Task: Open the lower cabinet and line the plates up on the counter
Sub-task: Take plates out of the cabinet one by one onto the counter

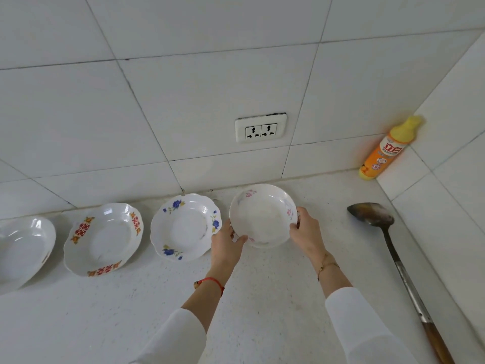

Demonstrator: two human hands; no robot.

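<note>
Hands grasp the pink plate (pixel 263 215) by its rim, left hand (pixel 226 244) and right hand (pixel 306 230) on opposite sides, at the row's right end beside the blue plate (pixel 185 227), red plate (pixel 103 239) and white plate (pixel 22 252) on the speckled counter (pixel 262 298). Tiled wall (pixel 183 88) behind holds a socket (pixel 260 127); bottle (pixel 389 149) stands in the corner, ladle (pixel 396 258) nearby.

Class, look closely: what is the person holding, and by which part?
The pink-flowered plate, held by its rim: left hand at the near-left edge, right hand at the right edge.
</note>
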